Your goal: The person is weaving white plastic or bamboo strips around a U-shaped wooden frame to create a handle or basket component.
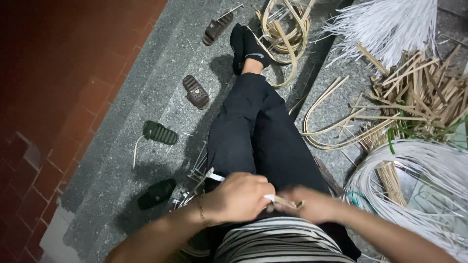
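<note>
The left hand [240, 196] and right hand [312, 204] are gripping a thin white strip [269, 197] between them. Both are closing over the lap.

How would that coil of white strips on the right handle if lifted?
The coil of white strips would probably sag and spring open: its strands are thin, long and loosely looped. It is likely light for its bulk. Strands may snag the cane sticks beside it.

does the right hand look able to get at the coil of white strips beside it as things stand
Probably yes: the coil of white strips lies just right of the right hand with nothing between, though that hand's fingers are pinching a thin strip shared with the left hand.
</note>
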